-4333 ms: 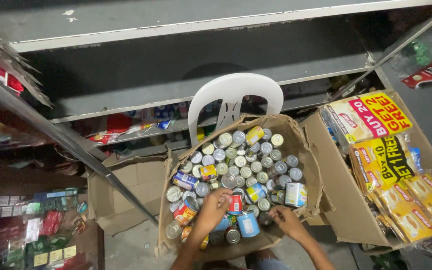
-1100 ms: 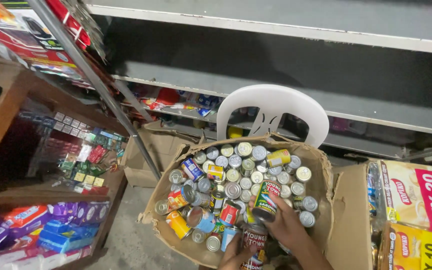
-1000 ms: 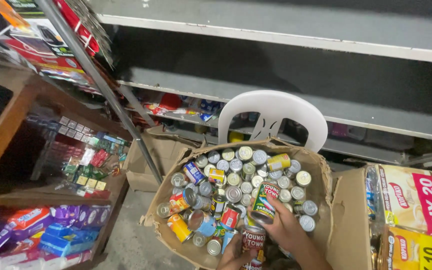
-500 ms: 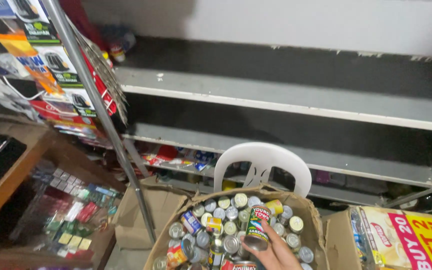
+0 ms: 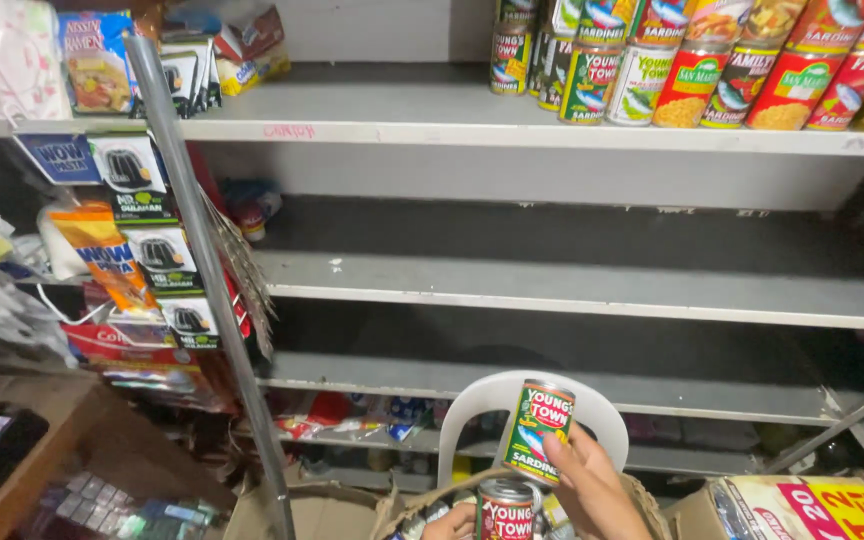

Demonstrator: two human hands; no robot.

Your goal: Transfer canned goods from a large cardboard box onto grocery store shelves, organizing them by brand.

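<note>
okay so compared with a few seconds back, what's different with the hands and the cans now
Both hands were down in the cardboard box of cans. Now the right hand has lifted a green-labelled can up in front of the white plastic chair, and the left hand has taken a red-labelled can. The view has tilted up to the grey shelves. Box and chair stayed put.

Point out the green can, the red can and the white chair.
green can (image 5: 538, 431), head view, middle of its label
red can (image 5: 505, 510), head view, label front
white chair (image 5: 604, 420), head view, right of its backrest
</note>
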